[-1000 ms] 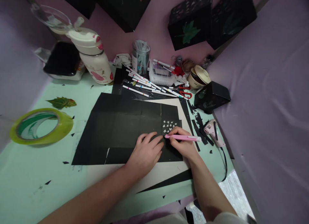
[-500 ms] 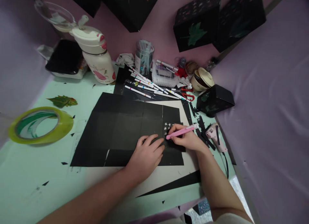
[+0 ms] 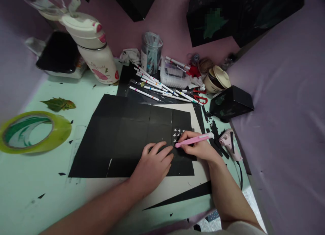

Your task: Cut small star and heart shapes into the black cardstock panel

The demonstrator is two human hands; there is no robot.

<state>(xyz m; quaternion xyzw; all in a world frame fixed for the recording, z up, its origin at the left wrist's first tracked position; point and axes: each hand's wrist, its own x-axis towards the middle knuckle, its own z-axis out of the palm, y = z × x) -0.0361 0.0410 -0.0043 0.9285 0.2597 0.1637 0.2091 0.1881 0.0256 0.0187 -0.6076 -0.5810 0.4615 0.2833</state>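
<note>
Nearest the camera, on the pale green desk [image 3: 30, 181], the left hand [image 3: 152, 164] lies flat, fingers spread, on the black paper sheet [image 3: 122, 133], apparently pinning it against sliding. Just right of it, the right hand [image 3: 200, 148] is closed pen-style around a pink craft knife [image 3: 194, 139], its tip on the sheet beside small star cut-outs [image 3: 178, 133]. A glue gun [image 3: 228, 143] lies near the right wrist. Farther back, loose markers [image 3: 162, 89], a black box [image 3: 231, 104] and a water bottle [image 3: 95, 49] crowd the sheet's far edge.

A pale mint-green worktop [image 3: 30, 181] meets a dusky pink wall [image 3: 172, 28] at the back, with smooth lilac fabric panels [image 3: 286, 126] flanking both sides under soft light.
</note>
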